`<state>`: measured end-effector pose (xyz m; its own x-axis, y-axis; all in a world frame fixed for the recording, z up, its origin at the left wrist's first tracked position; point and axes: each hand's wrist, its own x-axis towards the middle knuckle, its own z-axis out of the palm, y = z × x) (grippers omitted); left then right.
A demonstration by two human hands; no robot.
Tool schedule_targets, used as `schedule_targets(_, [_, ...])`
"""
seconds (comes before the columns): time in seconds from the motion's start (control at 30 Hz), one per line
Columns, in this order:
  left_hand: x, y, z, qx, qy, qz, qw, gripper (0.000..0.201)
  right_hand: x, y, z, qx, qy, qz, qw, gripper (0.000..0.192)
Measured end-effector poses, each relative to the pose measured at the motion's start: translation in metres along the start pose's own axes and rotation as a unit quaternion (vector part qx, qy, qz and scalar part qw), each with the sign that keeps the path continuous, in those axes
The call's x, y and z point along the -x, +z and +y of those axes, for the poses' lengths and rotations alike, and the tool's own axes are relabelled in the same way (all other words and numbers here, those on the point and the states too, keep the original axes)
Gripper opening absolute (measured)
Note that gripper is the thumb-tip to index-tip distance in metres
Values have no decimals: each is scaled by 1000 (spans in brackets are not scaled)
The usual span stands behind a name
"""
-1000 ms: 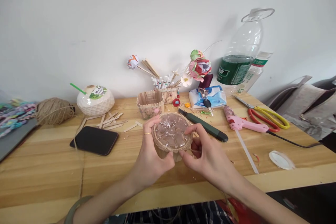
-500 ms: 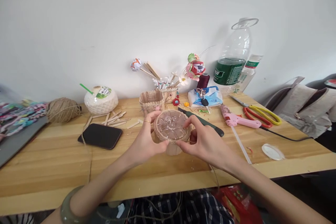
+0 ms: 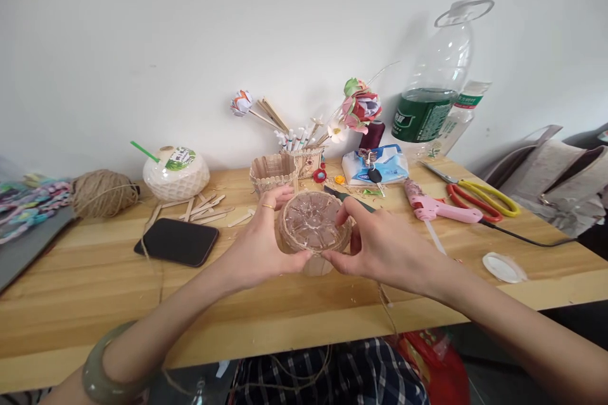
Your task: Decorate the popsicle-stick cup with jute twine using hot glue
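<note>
Right hand (image 3: 387,243) has shifted, hiding more green cutter (image 3: 334,191); it and the left hand (image 3: 256,240) clamp fingers (image 3: 342,261) round the cup (image 3: 311,221), glue gun (image 3: 441,209) rightward.

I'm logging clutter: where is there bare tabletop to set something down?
Bare wood: between flat grey slab and black rectangular phone, and right of flat white disc. Crowded: centre, where left hand and right hand hold the round clear plastic piece; the back, from white round coconut to red and yellow scissors.

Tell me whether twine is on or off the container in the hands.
On: twine runs along the visible edge of the container. Fingers cover parts, so I cannot tell whether the loop closes.
</note>
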<state>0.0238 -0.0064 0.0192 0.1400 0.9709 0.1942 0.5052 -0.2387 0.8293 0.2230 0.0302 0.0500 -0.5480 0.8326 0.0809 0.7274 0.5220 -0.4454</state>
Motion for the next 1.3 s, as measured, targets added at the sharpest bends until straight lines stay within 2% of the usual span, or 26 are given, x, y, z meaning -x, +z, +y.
schedule_targets(0.2, [-2, -2, 1, -33, -2, 0, 999, 77, -1, 4, 1, 13, 1, 5, 1000, 31])
schedule_targets(0.5, [-3, -3, 4, -66, 6, -1, 998, 69, 0, 9, 1, 22, -5, 13, 1000, 36])
schedule_targets(0.63, [-2, 0, 7, -71, -20, 0, 997, 69, 1, 12, 3, 41, 8, 19, 999, 37])
schedule_targets(0.7, [-2, 0, 7, -59, -40, 2, 997, 70, 4, 11, 6, 5, 10, 13, 1000, 36])
schedule_targets(0.77, [-2, -1, 5, -25, -59, -4, 998, 71, 9, 10, 12, -97, -4, -26, 995, 35])
schedule_targets(0.87, [0, -6, -3, 46, -64, -31, 996, 77, 24, 9, 23, -240, -36, -73, 967, 36])
schedule_targets(0.97, [3, -10, -10, 73, -34, -50, 995, 88, 42, 9, 34, -237, -26, -20, 971, 38])
schedule_targets(1.03, [6, -11, -12, 55, -3, -29, 998, 88, 52, 11, 41, -201, -5, 13, 980, 32])
schedule_targets(1.17, [10, -9, -9, 15, 49, 39, 998, 72, 62, 18, 50, -157, 4, 35, 987, 28])
schedule_targets(1.3, [12, -2, -7, 8, 72, 58, 996, 59, 61, 25, 54, -90, -13, 74, 993, 26])
